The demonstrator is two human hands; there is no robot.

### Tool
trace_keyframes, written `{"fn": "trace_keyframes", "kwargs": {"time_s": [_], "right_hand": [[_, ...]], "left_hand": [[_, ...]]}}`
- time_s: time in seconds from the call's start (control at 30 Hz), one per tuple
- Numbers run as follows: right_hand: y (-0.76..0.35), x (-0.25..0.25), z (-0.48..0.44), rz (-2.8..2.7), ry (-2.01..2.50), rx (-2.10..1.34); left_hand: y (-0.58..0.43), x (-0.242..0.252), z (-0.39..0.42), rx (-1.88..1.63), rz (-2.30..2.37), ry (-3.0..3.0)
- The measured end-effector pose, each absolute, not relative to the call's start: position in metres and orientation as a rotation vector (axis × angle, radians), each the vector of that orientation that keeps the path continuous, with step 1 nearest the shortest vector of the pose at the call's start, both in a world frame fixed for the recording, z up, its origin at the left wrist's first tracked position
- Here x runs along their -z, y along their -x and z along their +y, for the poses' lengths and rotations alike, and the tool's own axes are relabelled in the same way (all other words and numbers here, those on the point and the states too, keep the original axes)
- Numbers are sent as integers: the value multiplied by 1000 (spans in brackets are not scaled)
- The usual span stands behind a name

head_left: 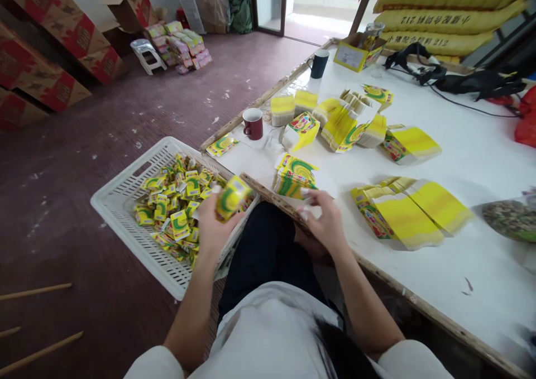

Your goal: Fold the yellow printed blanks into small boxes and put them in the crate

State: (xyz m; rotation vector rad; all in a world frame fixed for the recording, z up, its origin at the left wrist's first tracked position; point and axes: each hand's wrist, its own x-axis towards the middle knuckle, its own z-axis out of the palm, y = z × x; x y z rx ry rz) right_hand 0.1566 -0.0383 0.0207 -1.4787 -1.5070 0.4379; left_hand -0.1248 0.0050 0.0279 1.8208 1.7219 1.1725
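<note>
A small yellow and green box [233, 199], slightly blurred, is in my left hand [213, 228], with the fingers closed round it. That hand hangs over the right side of a white plastic basket [121, 209], which holds many small filled packets [180, 225] in the same colours. My right hand [324, 217] is at the table's edge, its thumb and fingertips a little apart and nothing visible between them. Just beyond those fingertips lies a stack of flat printed cartons [295, 172]. Whether the fingertips touch the stack is hard to tell.
On the white table [419, 278] are a red mug [253, 124], a dark mug [319, 64] and several carton bundles [419, 211]. A bag of grain-like bits [508, 218] lies right. Yellow sacks [435, 22] are stacked behind. Large cardboard boxes [58, 83] stand left on the floor.
</note>
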Motion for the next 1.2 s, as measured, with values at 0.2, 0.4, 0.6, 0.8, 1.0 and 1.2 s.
{"fn": "trace_keyframes", "kwargs": {"time_s": [0.2,0.4,0.6,0.8,1.0,1.2], "right_hand": [[-198,-17,17,-1482,1893,-158],[-199,-11,30,-1620,1963,-249],[-199,-24,39,-1633,2138,-291],[-201,-39,47,-1609,2173,-448],[-189,-57,15,-1438,1888,-515],[-128,-44,-48,-1614,1316,-1019]], "left_hand": [[160,-22,15,-1351,1776,-1625],[120,-13,0,-1148,1545,-1634],[96,-18,-6,-1045,1363,-1706],[85,-17,-15,-960,1307,-1622],[60,-6,-22,-862,938,-1212],[27,-13,-23,-1105,856,-954]]}}
